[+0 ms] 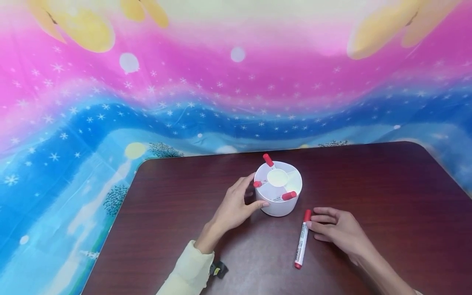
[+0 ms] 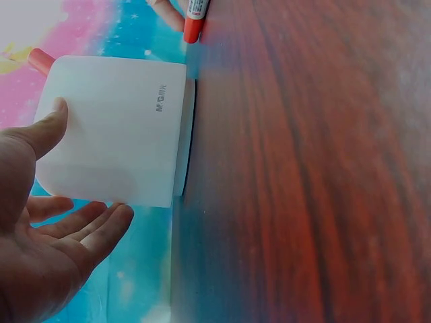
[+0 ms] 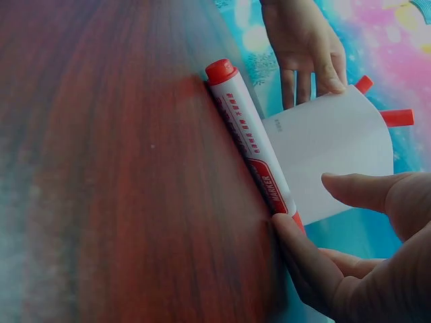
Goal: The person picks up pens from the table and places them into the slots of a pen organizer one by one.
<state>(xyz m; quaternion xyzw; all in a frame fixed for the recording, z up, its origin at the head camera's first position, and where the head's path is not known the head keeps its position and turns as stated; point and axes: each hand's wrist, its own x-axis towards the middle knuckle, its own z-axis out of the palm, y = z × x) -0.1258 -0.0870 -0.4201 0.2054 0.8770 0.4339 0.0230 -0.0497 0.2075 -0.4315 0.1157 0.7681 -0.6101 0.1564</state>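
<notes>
A round white pen holder (image 1: pixel 279 208) stands on the table, with red-capped markers leaning in its compartments. One of these has its cap (image 1: pixel 289 196) over the front rim. My left hand (image 1: pixel 234 207) is at the holder's left side, thumb laid on the front wall and the other fingers extended along the side. To the right of the holder lies a white marker (image 1: pixel 301 244) with a red cap and red end, its cap pointing away from me. My right hand (image 1: pixel 343 231) is beside that cap, one fingertip at it and the thumb spread apart in the right wrist view.
The dark reddish wooden table (image 1: pixel 162 229) has its far edge behind the holder. A colourful cloth backdrop (image 1: pixel 221 82) hangs behind and to the left. Near my left sleeve (image 1: pixel 189 262) is a small black device (image 1: pixel 219 269).
</notes>
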